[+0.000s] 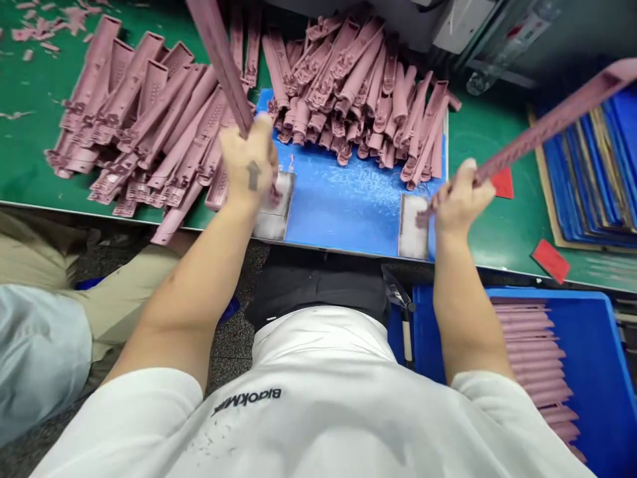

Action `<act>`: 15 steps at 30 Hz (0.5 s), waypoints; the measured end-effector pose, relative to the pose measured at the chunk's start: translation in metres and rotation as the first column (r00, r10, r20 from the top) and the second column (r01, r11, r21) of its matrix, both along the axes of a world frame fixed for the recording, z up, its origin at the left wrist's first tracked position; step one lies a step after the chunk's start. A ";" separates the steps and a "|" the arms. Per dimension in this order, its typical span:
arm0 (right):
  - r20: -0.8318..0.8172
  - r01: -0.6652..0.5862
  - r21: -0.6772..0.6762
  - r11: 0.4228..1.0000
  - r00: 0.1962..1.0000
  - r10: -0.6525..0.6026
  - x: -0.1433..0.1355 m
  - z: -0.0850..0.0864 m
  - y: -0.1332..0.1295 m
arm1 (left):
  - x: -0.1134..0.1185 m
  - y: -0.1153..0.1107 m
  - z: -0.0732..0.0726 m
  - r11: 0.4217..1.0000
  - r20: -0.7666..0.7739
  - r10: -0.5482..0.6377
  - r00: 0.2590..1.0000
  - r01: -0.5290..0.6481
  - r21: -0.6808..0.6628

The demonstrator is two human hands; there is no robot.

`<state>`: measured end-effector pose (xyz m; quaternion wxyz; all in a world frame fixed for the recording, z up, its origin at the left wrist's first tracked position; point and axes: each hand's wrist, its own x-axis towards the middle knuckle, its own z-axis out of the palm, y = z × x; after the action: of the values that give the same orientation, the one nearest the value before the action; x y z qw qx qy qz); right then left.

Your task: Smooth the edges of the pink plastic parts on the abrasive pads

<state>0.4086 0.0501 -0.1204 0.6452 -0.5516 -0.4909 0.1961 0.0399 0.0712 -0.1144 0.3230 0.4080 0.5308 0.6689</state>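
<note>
My left hand (251, 159) is closed around the lower end of a long pink plastic part (221, 60), which points up and away from me. In my right hand (462, 199) is a second pink plastic part (552, 123), slanting up to the right. Both are slim, hollow and slightly blurred. Beneath the left hand lies a pale pad (276, 216) at the edge of a blue mat (343, 212); another pale pad (413, 232) lies close to the right hand. A heap of similar pink parts (348, 79) covers the far half of the mat.
More pink parts (164, 126) are piled left on the green table (24, 172), with scraps (50, 30) behind. Right are stacked blue boards (592, 172) and a red piece (550, 260). A blue bin (597, 372) holds rows of parts below. Another person's leg (124, 279) is at left.
</note>
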 end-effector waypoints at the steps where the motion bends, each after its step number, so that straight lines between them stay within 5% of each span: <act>1: 0.020 0.012 0.032 0.999 1.000 -0.012 -0.001 -0.001 0.013 | 0.003 0.010 -0.003 0.999 -0.022 0.000 1.000 0.001 0.051; 3: 0.063 -0.044 0.060 0.997 0.997 0.040 -0.002 -0.003 0.004 | 0.003 -0.002 -0.011 0.980 -0.090 -0.065 0.994 0.081 0.184; 6: 0.108 -0.185 0.030 0.982 0.978 0.181 -0.008 -0.004 -0.075 | -0.010 -0.075 -0.016 0.929 -0.177 -0.182 0.967 0.229 0.292; 9: 0.000 -0.194 -0.049 0.980 0.981 0.195 -0.011 0.001 -0.140 | -0.019 -0.131 -0.008 0.921 -0.117 -0.315 0.942 0.333 0.201; 12: -0.100 -0.136 -0.150 0.979 0.988 0.121 -0.007 0.007 -0.116 | -0.013 -0.107 0.002 0.979 0.021 -0.157 0.987 0.153 0.134; 15: -0.062 -0.109 -0.154 0.982 0.993 0.100 0.002 0.007 -0.035 | -0.003 -0.027 -0.002 0.987 0.066 -0.134 0.989 0.128 0.092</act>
<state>0.4104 0.0148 -0.1137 0.6015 -0.5687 -0.4848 0.2824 0.0373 0.0440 -0.1165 0.3669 0.4315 0.4610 0.6831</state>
